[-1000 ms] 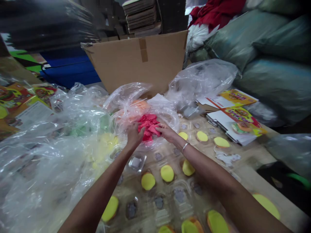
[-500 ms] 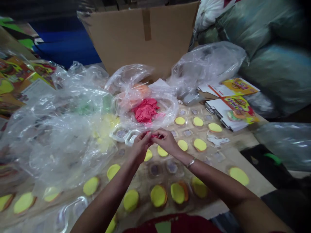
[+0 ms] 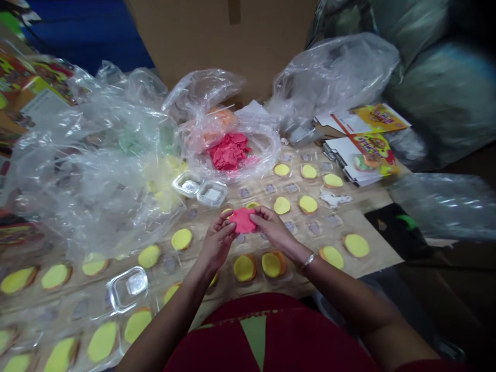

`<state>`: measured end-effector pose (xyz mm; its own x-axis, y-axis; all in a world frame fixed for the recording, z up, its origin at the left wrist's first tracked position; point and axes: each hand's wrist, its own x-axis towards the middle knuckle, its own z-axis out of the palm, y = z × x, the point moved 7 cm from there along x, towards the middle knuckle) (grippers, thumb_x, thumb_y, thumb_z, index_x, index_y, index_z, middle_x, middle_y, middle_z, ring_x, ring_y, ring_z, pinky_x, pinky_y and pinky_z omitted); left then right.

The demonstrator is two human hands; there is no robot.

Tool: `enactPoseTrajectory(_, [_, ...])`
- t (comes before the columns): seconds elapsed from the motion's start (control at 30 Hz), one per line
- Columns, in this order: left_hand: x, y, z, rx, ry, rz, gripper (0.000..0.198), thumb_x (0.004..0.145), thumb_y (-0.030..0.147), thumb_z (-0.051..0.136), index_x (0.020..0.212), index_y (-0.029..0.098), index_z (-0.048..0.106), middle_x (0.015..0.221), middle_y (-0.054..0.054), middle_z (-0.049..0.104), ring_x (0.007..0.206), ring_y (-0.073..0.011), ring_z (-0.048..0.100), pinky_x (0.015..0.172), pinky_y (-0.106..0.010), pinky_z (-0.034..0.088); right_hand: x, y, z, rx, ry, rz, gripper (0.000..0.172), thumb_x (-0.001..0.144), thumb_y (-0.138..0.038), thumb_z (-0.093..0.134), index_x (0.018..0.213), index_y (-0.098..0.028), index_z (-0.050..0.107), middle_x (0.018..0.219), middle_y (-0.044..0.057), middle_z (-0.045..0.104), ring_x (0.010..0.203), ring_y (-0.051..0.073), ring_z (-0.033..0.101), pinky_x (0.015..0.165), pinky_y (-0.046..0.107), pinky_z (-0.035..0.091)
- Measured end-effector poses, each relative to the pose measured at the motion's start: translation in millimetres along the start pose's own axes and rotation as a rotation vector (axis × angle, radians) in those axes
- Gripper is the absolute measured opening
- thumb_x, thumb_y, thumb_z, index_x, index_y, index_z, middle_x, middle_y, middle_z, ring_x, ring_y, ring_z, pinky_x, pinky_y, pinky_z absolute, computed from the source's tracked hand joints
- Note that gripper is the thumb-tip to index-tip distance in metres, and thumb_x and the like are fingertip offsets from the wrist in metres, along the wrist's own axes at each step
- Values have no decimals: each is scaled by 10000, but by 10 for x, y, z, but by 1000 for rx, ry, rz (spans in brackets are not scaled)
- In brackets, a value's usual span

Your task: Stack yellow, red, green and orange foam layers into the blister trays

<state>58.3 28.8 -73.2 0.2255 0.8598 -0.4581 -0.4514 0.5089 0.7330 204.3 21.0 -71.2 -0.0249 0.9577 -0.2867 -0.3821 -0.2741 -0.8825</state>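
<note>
My left hand (image 3: 217, 242) and my right hand (image 3: 269, 226) pinch a flat pink disc (image 3: 243, 219) between them, just above the table. Both hands have their fingers closed on its edges. Beyond them a clear plastic bag (image 3: 259, 135) lies open with a heap of pink discs (image 3: 229, 151) inside. Under and around my hands lie clear blister trays (image 3: 127, 287) with yellow round discs (image 3: 244, 267) in their pockets. A metal bracelet sits on my right wrist.
Crumpled clear plastic bags (image 3: 93, 170) with green and yellow pieces cover the left. A large cardboard box (image 3: 217, 36) stands at the back. Printed cards (image 3: 364, 152) lie stacked at the right, and big grey sacks (image 3: 430, 93) behind them.
My hands left the bag of pink discs and drew back toward me, now holding a single pink disc flat between them. The view tilted down.
</note>
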Motion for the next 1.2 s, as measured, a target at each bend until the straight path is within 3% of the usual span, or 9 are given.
enactPoseTrajectory(0.17, [-183,-201,-77,125,-23,-72,451,577,202,835,980,168,637,829,3,665,680,-86,606,646,-207,495,-336,129,-35,-233,-270,42,272,772,-331,687,982,-176,610,874,12,642,684,114,563,590,230,450])
enactPoseTrajectory(0.27, [-42,-211,-27,264,-29,-34,443,576,211,810,973,166,616,724,29,638,599,-81,570,599,-210,468,-226,50,-269,-424,-176,-53,239,793,-322,651,972,-168,605,798,0,621,640,115,538,567,231,416])
enactPoseTrajectory(0.37, [298,-122,115,493,-31,100,376,605,174,730,959,154,603,667,32,625,587,-105,567,579,-224,440,60,-136,-477,-748,5,-207,175,814,-280,621,949,-168,618,758,2,618,675,136,556,610,243,403])
enactPoseTrajectory(0.53, [734,-18,331,1131,24,295,210,687,92,592,887,134,643,570,28,568,544,-127,528,552,-239,361,414,-213,-501,-1252,93,-201,247,848,-227,587,1091,-184,594,900,54,693,783,178,620,646,249,377])
enactPoseTrajectory(0.7, [704,-25,437,1585,48,426,280,782,143,568,1057,140,617,762,-43,648,714,-190,602,622,-278,389,394,-164,-385,-1484,34,-219,281,872,-243,570,1136,-158,525,953,88,681,829,211,625,644,270,362])
enactPoseTrajectory(0.87, [652,-46,478,1859,-47,488,157,840,194,547,954,167,652,941,-98,660,874,-238,619,726,-322,436,465,-306,-370,-1503,2,-309,258,854,-239,604,1095,-167,548,1046,95,631,873,195,603,692,269,388])
enactPoseTrajectory(0.97, [652,129,485,1780,-25,572,187,867,233,541,1001,159,650,947,-95,654,870,-225,617,765,-331,453,792,-561,-299,-1434,61,-439,154,875,-239,575,1017,-183,597,1022,70,617,846,175,591,710,265,400])
enactPoseTrajectory(1.1, [663,484,477,1589,56,684,202,860,219,558,1028,144,642,933,-87,645,842,-204,613,764,-328,474,1516,-787,-6,-1352,98,-629,121,889,-182,540,963,-176,635,995,73,609,926,191,570,797,279,420])
enactPoseTrajectory(1.2, [669,692,412,1508,79,716,163,825,196,592,966,143,653,880,-73,651,826,-200,611,759,-328,481,2048,-765,147,-1299,104,-681,318,829,-242,662,1123,-132,613,1125,129,584,1044,231,531,894,322,418])
